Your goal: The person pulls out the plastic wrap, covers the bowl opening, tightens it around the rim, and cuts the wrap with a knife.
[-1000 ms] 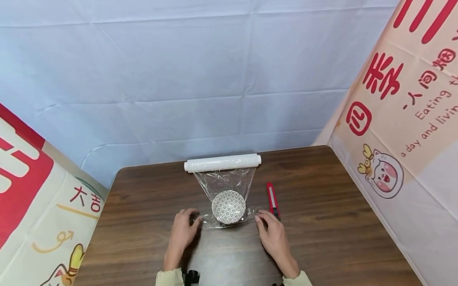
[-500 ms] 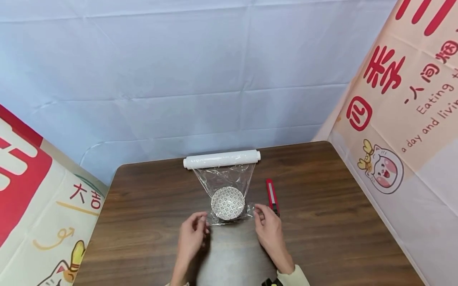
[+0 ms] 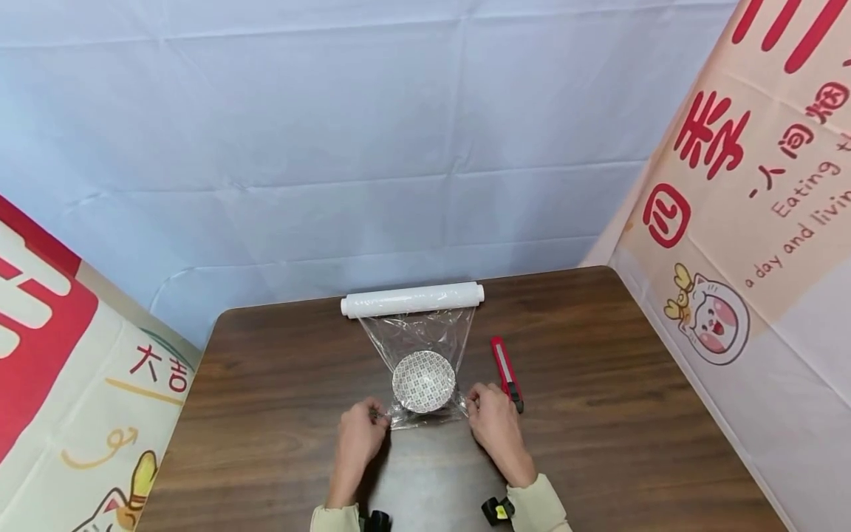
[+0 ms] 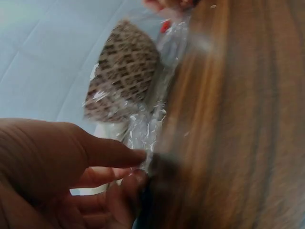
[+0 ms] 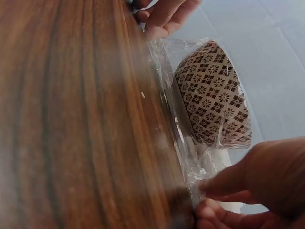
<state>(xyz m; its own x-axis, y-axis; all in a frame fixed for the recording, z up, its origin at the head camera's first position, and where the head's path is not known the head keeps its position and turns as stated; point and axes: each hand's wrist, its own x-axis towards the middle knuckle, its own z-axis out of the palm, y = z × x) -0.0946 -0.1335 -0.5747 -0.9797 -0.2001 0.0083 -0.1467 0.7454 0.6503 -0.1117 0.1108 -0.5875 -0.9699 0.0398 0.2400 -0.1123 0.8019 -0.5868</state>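
Note:
A patterned bowl (image 3: 423, 381) stands on the table, with clear cling film (image 3: 425, 336) stretched from the roll (image 3: 412, 300) over it and down to its near side. My left hand (image 3: 361, 436) pinches the film's near left corner between thumb and fingers, as the left wrist view shows. On the opposite side, my right hand (image 3: 495, 425) pinches the near right corner, its thumb (image 5: 224, 183) on the gathered film. In both wrist views the bowl's brown-patterned side (image 5: 209, 98) shows through the wrinkled film. Both hands are low, close over the wood.
A red utility knife (image 3: 507, 373) lies just right of the bowl, its lower end near my right hand. The wooden table (image 3: 266, 369) ends at a pale cloth backdrop (image 3: 332, 148). Printed cloths (image 3: 718, 222) hang at both sides.
My left hand has moved right toward the bowl and now pinches the film. My right hand has shifted slightly left and down; the film's near edge is drawn closer around the bowl.

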